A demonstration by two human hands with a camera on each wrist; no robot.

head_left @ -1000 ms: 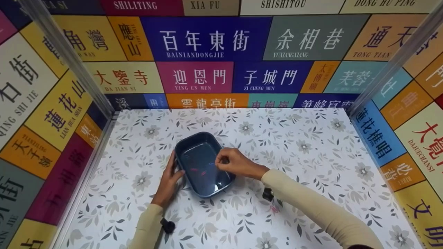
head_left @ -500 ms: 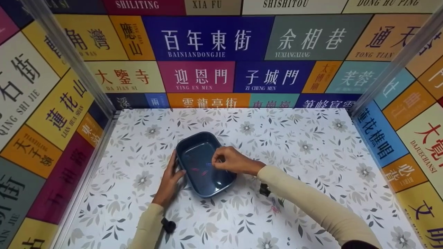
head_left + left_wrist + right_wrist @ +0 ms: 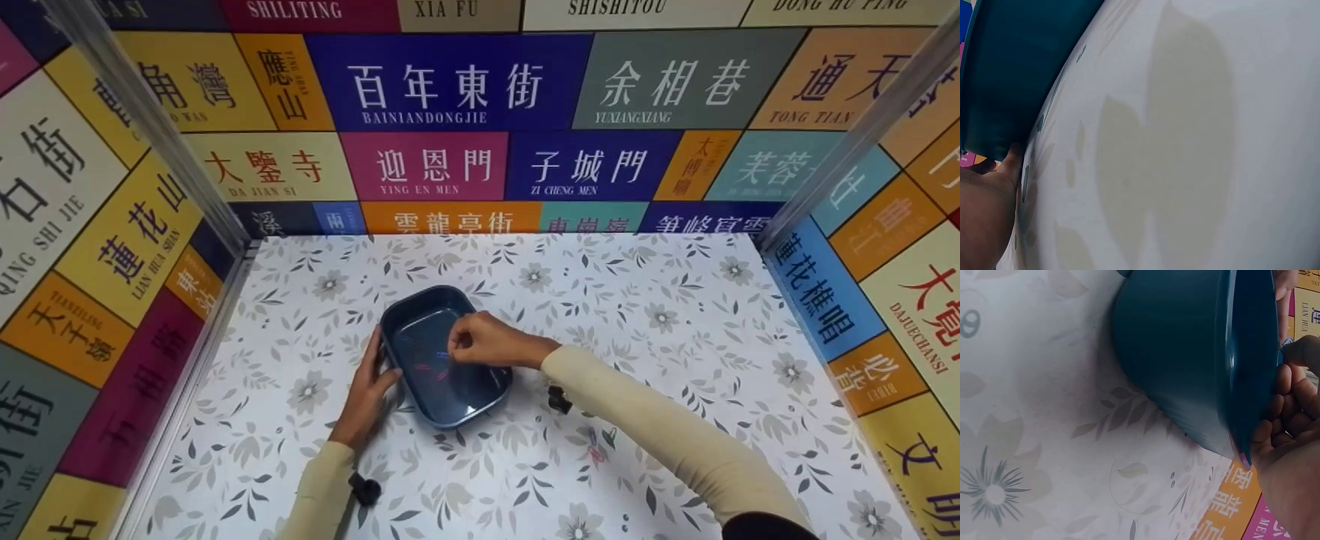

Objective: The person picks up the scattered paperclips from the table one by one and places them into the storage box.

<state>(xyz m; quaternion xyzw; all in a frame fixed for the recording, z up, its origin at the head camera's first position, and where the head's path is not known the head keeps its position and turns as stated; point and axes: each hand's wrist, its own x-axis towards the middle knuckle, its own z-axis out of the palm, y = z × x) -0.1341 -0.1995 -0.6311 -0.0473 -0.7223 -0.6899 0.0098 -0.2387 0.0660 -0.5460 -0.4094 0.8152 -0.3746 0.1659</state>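
Observation:
A dark blue rectangular tray (image 3: 427, 405) with rounded corners stands on the table. My left hand (image 3: 366, 394) rests against its left side, fingers extended along the wall and thumb touching it. Over the tray's right half, my right hand (image 3: 491, 341) pinches a small blue paper clip (image 3: 442, 355) between thumb and fingertip. The clip's loop also shows in the right wrist view, by the thumb (image 3: 1303, 351). Several small pieces that look like paper clips lie inside the tray, among them pink ones (image 3: 423, 367). In the left wrist view the tray's outer wall (image 3: 1010, 67) hides most fingers.
On the table near the right forearm lie a few small pieces, one pink (image 3: 596, 454) and one green (image 3: 610, 437). White floral cloth (image 3: 660, 285) covers the table. Panels with printed lettering (image 3: 450, 82) rise along the back and both sides.
My right hand has moved left, farther over the tray, with the blue paper clip. Its sleeve has shifted too, uncovering the green piece on the table. The left hand has stayed in place.

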